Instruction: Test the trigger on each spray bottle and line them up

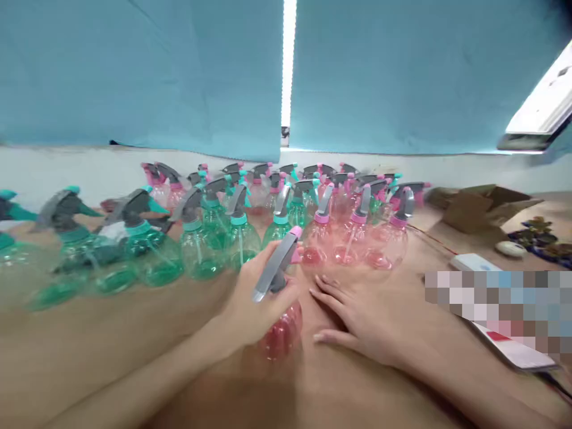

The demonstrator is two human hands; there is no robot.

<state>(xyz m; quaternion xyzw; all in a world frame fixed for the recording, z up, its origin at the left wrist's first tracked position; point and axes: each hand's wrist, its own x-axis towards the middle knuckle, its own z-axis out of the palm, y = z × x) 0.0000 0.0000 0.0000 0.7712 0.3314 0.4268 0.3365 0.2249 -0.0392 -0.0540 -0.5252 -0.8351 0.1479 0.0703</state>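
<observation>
My left hand [257, 298] is wrapped round the neck of a pink spray bottle [282, 333] near the middle of the table. The bottle has a grey trigger head with a pink nozzle and a clear pink, ribbed round body; my fingers hide its collar. Just right of it, my right hand [357, 316] lies low over the tabletop with its fingers stretched out, holding nothing. Ahead of both hands stand pink spray bottles [350, 244]. To the left, green spray bottles [159, 259] with teal collars form a row.
More pink and green bottles crowd the back of the table [187, 363] along the wall. At the right are an open cardboard box [480, 214], a white mouse [510, 249], a white device [476, 262] and a partly pixelated flat thing [521, 351] with a cable.
</observation>
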